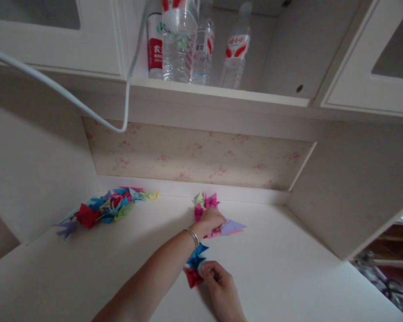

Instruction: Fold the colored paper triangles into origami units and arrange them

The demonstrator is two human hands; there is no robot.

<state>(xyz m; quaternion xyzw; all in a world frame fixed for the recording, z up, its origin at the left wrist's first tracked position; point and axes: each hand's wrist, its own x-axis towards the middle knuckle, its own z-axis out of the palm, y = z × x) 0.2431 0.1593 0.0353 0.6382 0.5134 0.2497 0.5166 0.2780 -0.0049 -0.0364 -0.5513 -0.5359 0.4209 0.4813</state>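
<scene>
My left hand, with a bangle on its wrist, reaches forward and rests closed on a small stack of flat paper sheets, purple over pink. Just behind it lie a few folded paper shapes in pink and green. My right hand is nearer to me, its fingers pinched on a cluster of folded paper pieces, blue above and red below. A long pile of folded paper shapes in many colours lies at the left of the white desk.
A shelf above the desk holds several plastic water bottles. A white cable hangs across the upper left. White cabinet walls close the desk in at left and right. A dark cluttered area shows past the right wall.
</scene>
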